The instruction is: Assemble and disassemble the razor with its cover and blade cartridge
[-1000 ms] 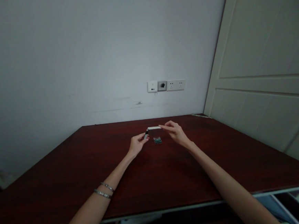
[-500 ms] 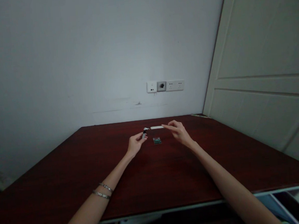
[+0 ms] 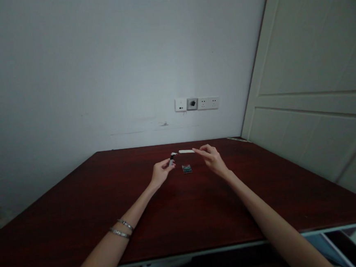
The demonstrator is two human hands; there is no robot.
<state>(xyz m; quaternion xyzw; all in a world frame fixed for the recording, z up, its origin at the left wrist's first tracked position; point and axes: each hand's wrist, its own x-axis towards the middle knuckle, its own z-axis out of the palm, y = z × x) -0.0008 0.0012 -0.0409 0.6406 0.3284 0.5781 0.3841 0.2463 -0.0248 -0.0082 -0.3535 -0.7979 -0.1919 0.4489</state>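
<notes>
My left hand [image 3: 161, 172] is closed around the grey handle of a small razor-like tool [image 3: 172, 159]. This tool stands upright, with a black neck and a pale, curved head pointing right. Between the fingertips of my right hand [image 3: 211, 159] is a flat white stick [image 3: 186, 151], held level with its free end toward the tool's head. A narrow gap shows between stick and head. Below them, on the tabletop between my hands, lies a small clear case [image 3: 187, 169] with dark, greenish contents too small to make out.
The dark red wooden table [image 3: 184, 215] reaches back to a pale wall. Several sockets and switch plates [image 3: 196, 103] are set in that wall. A white panelled door [image 3: 314, 110] rises at the right. Under the front edge, an open space holds a cable and other items.
Both hands keep nearly the same place and hold the same things. The view has shifted very slightly.
</notes>
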